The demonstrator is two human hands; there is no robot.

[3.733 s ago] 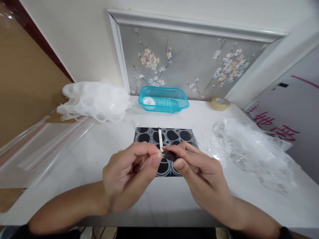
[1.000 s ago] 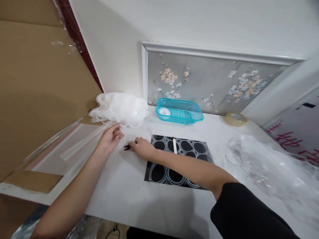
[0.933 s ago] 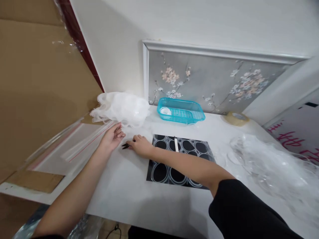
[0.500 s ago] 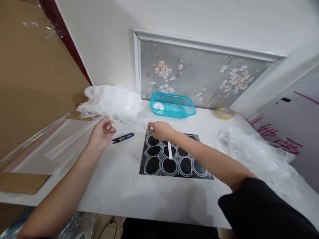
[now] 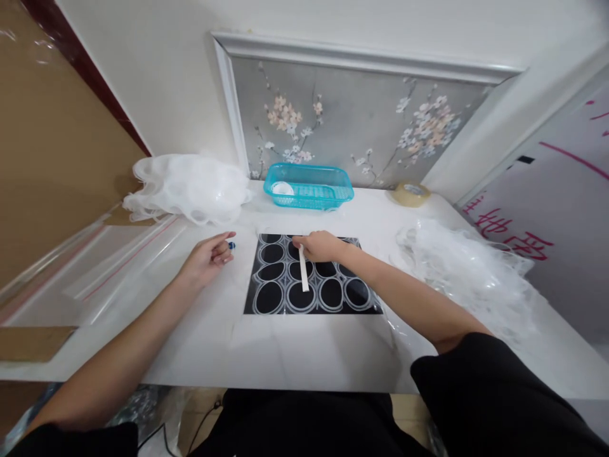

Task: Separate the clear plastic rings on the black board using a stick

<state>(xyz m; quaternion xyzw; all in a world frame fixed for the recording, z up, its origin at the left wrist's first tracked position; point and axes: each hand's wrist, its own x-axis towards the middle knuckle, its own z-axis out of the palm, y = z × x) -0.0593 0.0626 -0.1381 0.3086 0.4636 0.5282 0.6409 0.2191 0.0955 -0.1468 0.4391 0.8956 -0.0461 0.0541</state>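
My left hand point(image 5: 212, 257) is over the tabletop left of the black sheet, its fingers curled. A short blue end of thread snips point(image 5: 231, 245) pokes out beside them; the blades are hidden behind the hand. My right hand point(image 5: 320, 245) reaches across the black sheet point(image 5: 250, 303), which shows rows of grey-white oval outlines. Its thumb and index finger are pinched together close to the top of a narrow white strip point(image 5: 304, 273) lying on the sheet. Whatever the pinch holds is too small or clear to make out.
A blue plastic basket point(image 5: 340, 202) with a white roll point(image 5: 282, 188) inside stands at the wall. Beside it are a heap of white translucent rings point(image 5: 190, 187) and a tape roll point(image 5: 410, 195). Clear plastic pieces point(image 5: 466, 273) lie right, plastic bags point(image 5: 137, 260) left.
My left hand has moved right onto the snips, which lay in full view before. My right hand has shifted right from the sheet's top left corner towards the strip. The camera view has shifted slightly.
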